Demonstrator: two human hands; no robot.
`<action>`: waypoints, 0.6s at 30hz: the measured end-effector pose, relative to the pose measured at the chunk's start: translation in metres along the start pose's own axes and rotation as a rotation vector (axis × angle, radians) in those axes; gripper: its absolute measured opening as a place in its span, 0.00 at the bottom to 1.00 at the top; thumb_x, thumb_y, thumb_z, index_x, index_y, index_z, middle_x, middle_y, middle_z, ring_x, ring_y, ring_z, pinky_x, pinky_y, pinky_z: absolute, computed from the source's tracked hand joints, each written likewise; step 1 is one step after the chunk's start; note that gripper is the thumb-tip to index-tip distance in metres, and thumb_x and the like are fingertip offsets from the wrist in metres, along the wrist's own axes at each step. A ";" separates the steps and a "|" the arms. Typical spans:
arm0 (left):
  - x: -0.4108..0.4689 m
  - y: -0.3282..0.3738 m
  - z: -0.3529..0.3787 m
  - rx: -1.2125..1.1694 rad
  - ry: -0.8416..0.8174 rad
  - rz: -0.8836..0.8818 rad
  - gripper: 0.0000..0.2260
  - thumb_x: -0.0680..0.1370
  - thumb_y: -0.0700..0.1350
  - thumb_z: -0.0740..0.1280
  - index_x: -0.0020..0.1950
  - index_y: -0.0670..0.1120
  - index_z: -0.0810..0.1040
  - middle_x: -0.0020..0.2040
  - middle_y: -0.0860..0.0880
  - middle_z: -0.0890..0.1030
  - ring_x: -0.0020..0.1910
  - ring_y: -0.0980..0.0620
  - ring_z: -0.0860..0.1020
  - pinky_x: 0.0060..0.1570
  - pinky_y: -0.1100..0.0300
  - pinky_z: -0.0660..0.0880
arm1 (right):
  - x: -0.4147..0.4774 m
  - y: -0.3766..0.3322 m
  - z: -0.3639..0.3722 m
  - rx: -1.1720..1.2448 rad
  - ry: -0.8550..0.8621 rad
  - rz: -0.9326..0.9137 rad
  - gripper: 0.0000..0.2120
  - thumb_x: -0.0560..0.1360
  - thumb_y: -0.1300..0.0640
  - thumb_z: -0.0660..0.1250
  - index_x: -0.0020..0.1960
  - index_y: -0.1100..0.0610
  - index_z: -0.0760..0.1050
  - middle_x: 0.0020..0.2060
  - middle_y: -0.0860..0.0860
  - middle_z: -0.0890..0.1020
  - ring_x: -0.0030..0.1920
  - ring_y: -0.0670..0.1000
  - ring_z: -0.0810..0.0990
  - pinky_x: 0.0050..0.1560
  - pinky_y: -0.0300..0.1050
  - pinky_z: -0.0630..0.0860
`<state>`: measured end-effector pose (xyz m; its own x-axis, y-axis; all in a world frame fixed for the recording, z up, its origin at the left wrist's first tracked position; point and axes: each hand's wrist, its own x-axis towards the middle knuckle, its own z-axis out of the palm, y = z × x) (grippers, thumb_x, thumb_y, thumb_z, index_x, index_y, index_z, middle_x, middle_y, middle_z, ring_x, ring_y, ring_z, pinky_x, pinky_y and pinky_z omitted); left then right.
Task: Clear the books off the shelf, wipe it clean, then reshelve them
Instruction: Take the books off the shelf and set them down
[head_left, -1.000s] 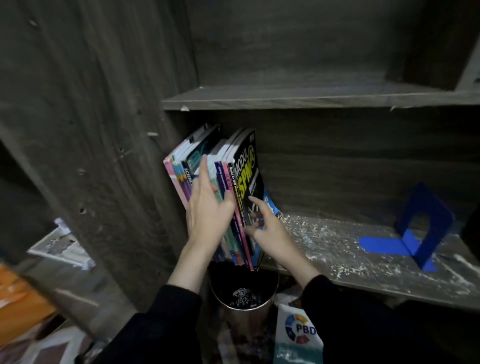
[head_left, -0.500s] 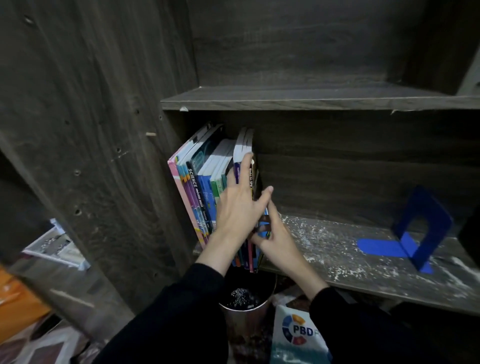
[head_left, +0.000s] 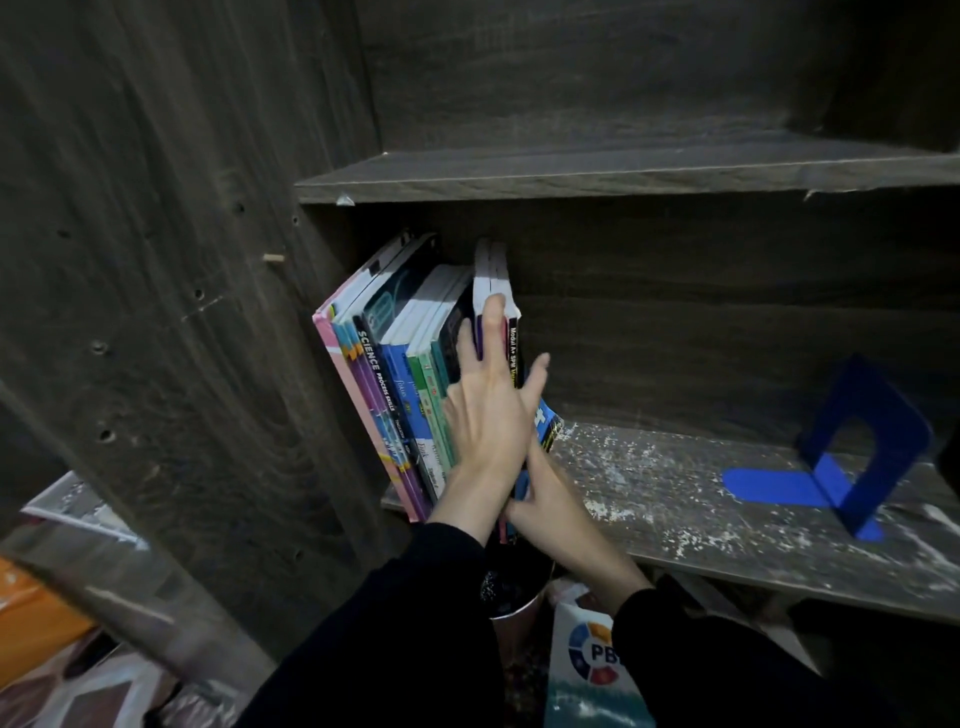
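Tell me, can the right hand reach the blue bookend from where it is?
Probably yes. The right hand sits at the books, and the shelf between it and the bookend holds only white specks, with nothing standing in the way.

Left hand (head_left: 483, 415), right hand (head_left: 556, 499) bare; long black sleeves (head_left: 395, 623) to wrists.

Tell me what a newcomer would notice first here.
Bright books stand packed at the left end of the shelf, with the left hand pressed flat on their spines and the right hand at their base. Off to the right, a blue bookend sits alone on the same board, which is flecked with white.
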<state>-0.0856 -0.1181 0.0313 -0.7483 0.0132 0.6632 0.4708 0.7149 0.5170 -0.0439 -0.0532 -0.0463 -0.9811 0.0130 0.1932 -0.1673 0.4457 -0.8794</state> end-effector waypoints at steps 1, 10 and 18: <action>0.001 -0.001 0.002 -0.010 0.015 0.003 0.28 0.78 0.52 0.65 0.69 0.59 0.48 0.67 0.39 0.72 0.40 0.38 0.81 0.37 0.48 0.79 | -0.001 0.001 -0.001 -0.003 -0.008 -0.002 0.46 0.67 0.49 0.66 0.78 0.46 0.46 0.70 0.51 0.70 0.66 0.53 0.71 0.59 0.45 0.71; -0.005 -0.005 -0.015 -0.266 0.097 0.130 0.22 0.77 0.39 0.66 0.64 0.53 0.58 0.45 0.35 0.80 0.36 0.34 0.79 0.36 0.49 0.77 | -0.009 0.006 -0.002 -0.326 -0.029 -0.105 0.42 0.77 0.50 0.64 0.72 0.36 0.33 0.78 0.53 0.54 0.75 0.55 0.59 0.70 0.50 0.64; -0.042 0.043 -0.088 -0.437 0.080 0.207 0.23 0.74 0.36 0.70 0.65 0.48 0.64 0.50 0.57 0.78 0.35 0.53 0.78 0.39 0.64 0.75 | -0.060 -0.002 -0.063 -0.039 0.313 -0.022 0.34 0.67 0.22 0.46 0.69 0.24 0.37 0.74 0.36 0.47 0.73 0.43 0.52 0.69 0.52 0.57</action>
<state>0.0074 -0.1495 0.0731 -0.5881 0.0579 0.8067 0.7707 0.3425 0.5373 0.0216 0.0017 -0.0290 -0.8983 0.2754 0.3423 -0.1786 0.4829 -0.8572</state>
